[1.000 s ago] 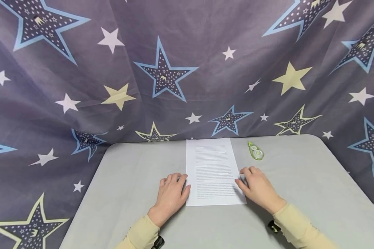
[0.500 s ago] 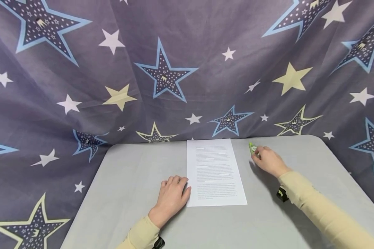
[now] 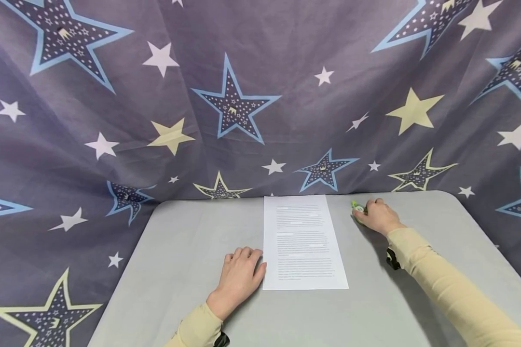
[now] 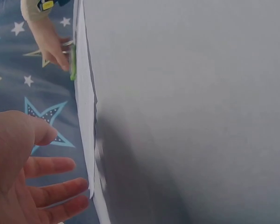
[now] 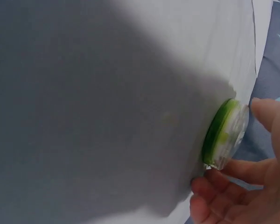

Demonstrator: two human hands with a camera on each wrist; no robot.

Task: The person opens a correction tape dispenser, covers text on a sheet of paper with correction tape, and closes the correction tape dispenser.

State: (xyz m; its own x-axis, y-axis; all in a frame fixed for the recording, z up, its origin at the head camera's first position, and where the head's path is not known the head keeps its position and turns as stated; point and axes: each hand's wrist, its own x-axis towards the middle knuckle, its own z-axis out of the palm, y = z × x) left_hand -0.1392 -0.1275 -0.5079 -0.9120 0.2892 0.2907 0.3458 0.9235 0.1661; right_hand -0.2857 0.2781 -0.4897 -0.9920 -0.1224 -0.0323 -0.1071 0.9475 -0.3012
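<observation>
the green tape dispenser (image 5: 222, 133), right of the paper (image 3: 304, 250) near the far edge of the table (image 3: 199, 231), seems light, stiff and slick, best pinched across its edges, as the right hand (image 3: 378, 216) does; the left hand (image 3: 239, 272) lies relaxed.

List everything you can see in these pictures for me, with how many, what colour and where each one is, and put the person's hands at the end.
Star-print cloth: one, purple-grey with blue-edged, yellow and white stars, filling the background
Table: one, light grey, in front of the cloth
Printed sheet: one, white with lines of text too small to read, on the table
Correction tape: one, green and clear, right of the sheet's upper part
Sleeves: two, pale yellow, lower part of the head view
Wrist devices: two, black, one by each cuff
Left hand: one, bare, at the sheet's left edge
Right hand: one, bare, holding the correction tape
</observation>
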